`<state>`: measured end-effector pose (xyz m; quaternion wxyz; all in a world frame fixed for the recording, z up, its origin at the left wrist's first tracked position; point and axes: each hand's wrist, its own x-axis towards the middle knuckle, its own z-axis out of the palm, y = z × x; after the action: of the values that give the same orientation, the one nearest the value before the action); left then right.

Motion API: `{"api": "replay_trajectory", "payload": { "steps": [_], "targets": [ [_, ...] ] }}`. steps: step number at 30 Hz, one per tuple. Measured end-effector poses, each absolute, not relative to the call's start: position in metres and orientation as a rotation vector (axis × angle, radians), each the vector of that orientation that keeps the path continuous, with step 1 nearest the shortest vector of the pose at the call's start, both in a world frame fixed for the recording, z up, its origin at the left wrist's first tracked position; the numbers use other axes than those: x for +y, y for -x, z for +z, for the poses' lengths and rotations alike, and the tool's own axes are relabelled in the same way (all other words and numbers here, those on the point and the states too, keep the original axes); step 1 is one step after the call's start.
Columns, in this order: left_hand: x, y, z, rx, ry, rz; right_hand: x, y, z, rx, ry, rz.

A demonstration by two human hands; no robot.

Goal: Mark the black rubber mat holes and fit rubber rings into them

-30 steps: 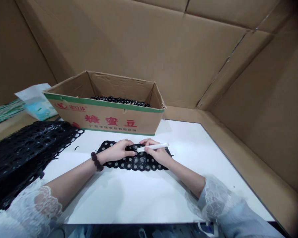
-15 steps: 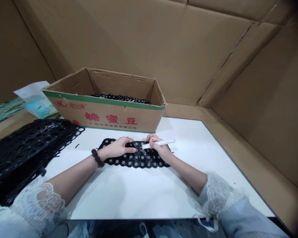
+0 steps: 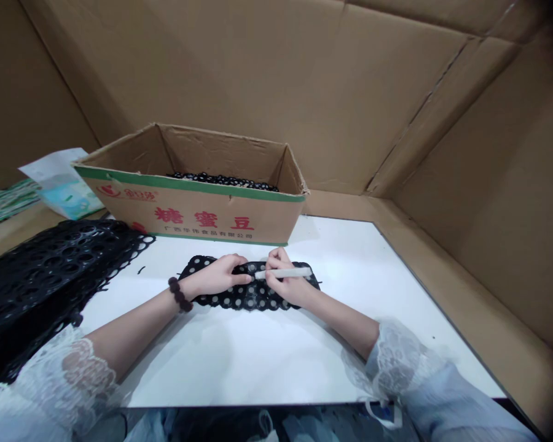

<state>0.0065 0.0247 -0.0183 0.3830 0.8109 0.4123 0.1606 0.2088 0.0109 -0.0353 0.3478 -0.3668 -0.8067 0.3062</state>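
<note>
A black sheet with rows of round holes [image 3: 239, 302] lies flat on the white tabletop, in front of the cardboard box. My left hand [image 3: 216, 275] rests on its left half, fingers stretched along the far edge and thumb lying apart across the holes. In my right hand [image 3: 286, 283] is a white pen-shaped tool [image 3: 292, 272], pinched between thumb and fingers. Its tip points left and down at the middle of the sheet, close to my left thumb. Whether the tip touches the sheet I cannot tell.
The open cardboard box [image 3: 198, 215] stands behind the sheet with black perforated pieces [image 3: 225, 180] inside. At left lies a pile of larger black perforated sheets [image 3: 50, 264], with a white and blue packet [image 3: 69, 190] behind it. Cardboard walls [image 3: 258, 73] enclose the table.
My right hand has moved slightly left along the sheet, and the pen-shaped tool has shifted left with it, its tip nearer my left thumb. My left hand stays in place.
</note>
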Motion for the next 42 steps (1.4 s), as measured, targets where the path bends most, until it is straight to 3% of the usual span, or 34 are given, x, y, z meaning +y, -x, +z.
{"api": "replay_trajectory", "payload": {
  "steps": [27, 42],
  "targets": [
    [0.03, -0.001, -0.02, 0.969, -1.88, 0.397, 0.016, -0.217, -0.032, -1.859, 0.944, 1.052],
    [0.022, -0.011, -0.022, 1.221, -2.036, 0.425, 0.008, -0.206, -0.041, -2.162, 1.023, 0.507]
  ]
}}
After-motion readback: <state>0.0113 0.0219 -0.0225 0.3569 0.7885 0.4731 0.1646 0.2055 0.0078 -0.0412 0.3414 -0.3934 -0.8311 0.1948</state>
